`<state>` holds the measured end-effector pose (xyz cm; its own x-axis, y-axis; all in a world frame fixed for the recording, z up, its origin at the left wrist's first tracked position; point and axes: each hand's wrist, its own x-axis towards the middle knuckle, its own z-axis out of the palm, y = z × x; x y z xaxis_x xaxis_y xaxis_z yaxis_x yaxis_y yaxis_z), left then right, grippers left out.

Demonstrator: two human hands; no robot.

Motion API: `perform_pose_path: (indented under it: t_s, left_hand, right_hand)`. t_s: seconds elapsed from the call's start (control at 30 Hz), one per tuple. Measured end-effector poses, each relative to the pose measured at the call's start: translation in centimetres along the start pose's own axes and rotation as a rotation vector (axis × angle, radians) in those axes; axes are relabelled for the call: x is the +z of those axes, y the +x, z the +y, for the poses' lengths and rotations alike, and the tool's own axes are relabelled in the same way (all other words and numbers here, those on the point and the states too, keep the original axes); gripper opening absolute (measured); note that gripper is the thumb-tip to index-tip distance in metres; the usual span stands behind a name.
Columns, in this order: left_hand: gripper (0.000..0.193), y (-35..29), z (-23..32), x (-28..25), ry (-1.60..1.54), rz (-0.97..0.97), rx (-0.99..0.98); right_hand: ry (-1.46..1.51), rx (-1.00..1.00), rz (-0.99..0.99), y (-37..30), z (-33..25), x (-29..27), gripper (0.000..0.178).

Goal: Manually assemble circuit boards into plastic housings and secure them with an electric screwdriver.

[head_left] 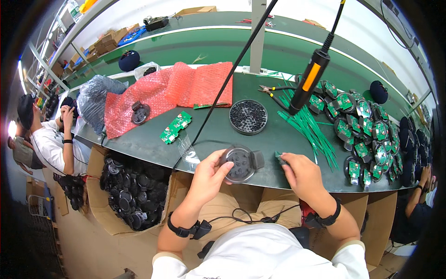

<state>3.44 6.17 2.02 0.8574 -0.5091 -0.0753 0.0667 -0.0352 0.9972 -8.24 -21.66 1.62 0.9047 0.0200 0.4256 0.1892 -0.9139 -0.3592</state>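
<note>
My left hand (206, 180) grips a round black plastic housing (240, 165) by its left side, above the table's near edge. The housing lies face up, with small studs inside and a block-shaped tab on its right. To its right, my right hand (304, 176) pinches a small green circuit board (279, 157), mostly hidden by the fingers. A panel of green circuit boards (176, 127) lies on the table beyond my left hand. Farther back stands a round dish (248, 133) full of small black parts. Another black housing (140, 113) rests on red bubble wrap (153, 90).
An electric screwdriver (312, 76) hangs over green strips (311, 132), near cutting pliers (274, 88). Housings with green boards (364, 123) are heaped at right. A carton (100, 211) of black housings stands below the table at left. Co-workers sit on both sides.
</note>
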Motion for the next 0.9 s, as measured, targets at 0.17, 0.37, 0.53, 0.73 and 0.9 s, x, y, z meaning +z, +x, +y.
perform_pose_path:
  t_s: [0.17, 0.37, 0.53, 0.73, 0.9]
  left_hand:
    - [0.033, 4.1, -0.9, 0.7, 0.662, -0.063, 0.312]
    - [0.040, 4.7, -0.2, 3.4, 0.934, 0.194, 0.442]
    - [0.061, 1.0, 0.0, 6.0, 0.964, 0.016, 0.483]
    - [0.062, 0.8, -1.0, 5.9, 0.852, -0.156, 0.470]
    - [0.053, 1.1, -0.5, 5.7, 0.660, -0.089, 0.605]
  right_hand:
    - [0.767, 0.607, 0.040, -0.8, 1.4, -0.4, 0.024]
    - [1.391, 0.721, 0.021, -0.8, 0.7, -0.9, 0.038]
    - [1.310, 0.769, 0.043, -0.7, 0.8, 0.0, 0.036]
    - [1.359, 0.713, 0.009, -0.6, 0.6, 1.1, 0.033]
    - [1.443, 0.741, -0.054, -0.3, -0.7, 1.3, 0.026]
